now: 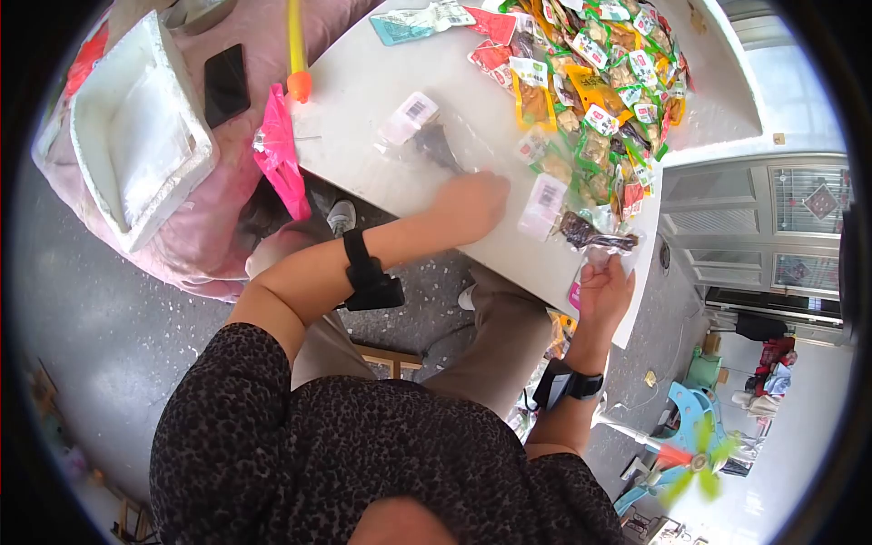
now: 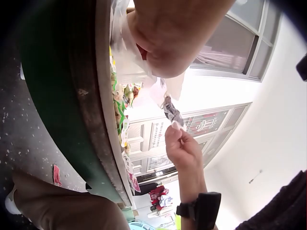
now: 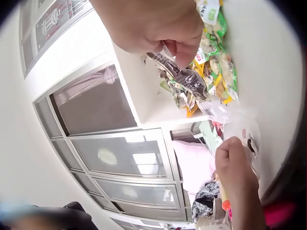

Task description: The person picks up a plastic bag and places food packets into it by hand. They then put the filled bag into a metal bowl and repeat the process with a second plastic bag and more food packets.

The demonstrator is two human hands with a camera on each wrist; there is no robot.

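Note:
My left hand (image 1: 472,207) has its fingers curled at the edge of a clear plastic bag (image 1: 472,136), which lies over the white table. A barcode label (image 1: 416,113) and a dark piece show on that bag. In the right wrist view the left fist (image 3: 237,165) is beside the same clear plastic. My right hand (image 1: 607,289) pinches the end of a clear packet holding a dark brown, drumstick-shaped snack (image 1: 595,234). Its white barcode label (image 1: 543,205) reaches toward the left hand. From the left wrist, the right thumb and fingers (image 2: 180,136) grip the packet's lower end.
A big heap of small snack packets (image 1: 599,82) covers the table's far right. A teal packet (image 1: 422,22) lies at the back. Left of the table are a pink plastic bag (image 1: 280,150), a phone (image 1: 226,84) and a white foam box (image 1: 136,136). A fan (image 1: 698,460) stands at right.

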